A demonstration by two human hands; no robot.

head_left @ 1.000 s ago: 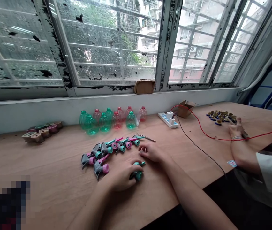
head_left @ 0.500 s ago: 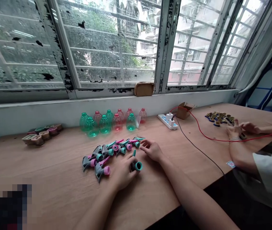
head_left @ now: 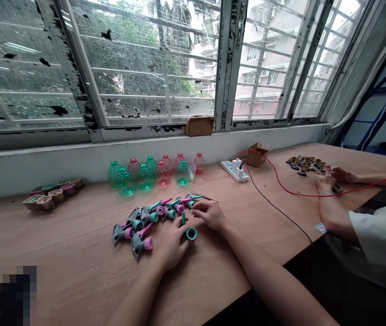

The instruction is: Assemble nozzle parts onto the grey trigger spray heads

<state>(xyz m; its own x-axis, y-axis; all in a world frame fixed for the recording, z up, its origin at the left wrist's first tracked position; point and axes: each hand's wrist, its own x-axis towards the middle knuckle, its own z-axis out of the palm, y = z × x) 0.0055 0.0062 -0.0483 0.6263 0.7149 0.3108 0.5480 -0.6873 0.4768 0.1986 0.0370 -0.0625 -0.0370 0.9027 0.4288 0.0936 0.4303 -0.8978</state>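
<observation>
My left hand (head_left: 171, 244) is closed around a grey trigger spray head with a teal collar (head_left: 191, 233). The collar's open end faces me, while my fingers cover much of the grey body. Just to the right, my right hand (head_left: 212, 215) hovers over the table with its fingertips drawn together; whatever may be between them is too small to make out. Beside my hands lies a pile of spray heads (head_left: 149, 215) in grey with pink or teal collars and triggers. A thin metal tool, apparently tweezers (head_left: 206, 197), rests behind my right hand.
Green bottles (head_left: 144, 179) and red bottles (head_left: 162, 175) stand by the wall. At left sit several small blocks (head_left: 57, 195). A power strip (head_left: 234, 172), a cardboard box (head_left: 258, 155) and cables lie rightward. Another person's hands (head_left: 325, 179) work near small gold-coloured parts (head_left: 305, 164).
My view has shifted slightly. The spray head has turned a little in my left hand, its collar facing me more. My right fingertips have drawn closer together.
</observation>
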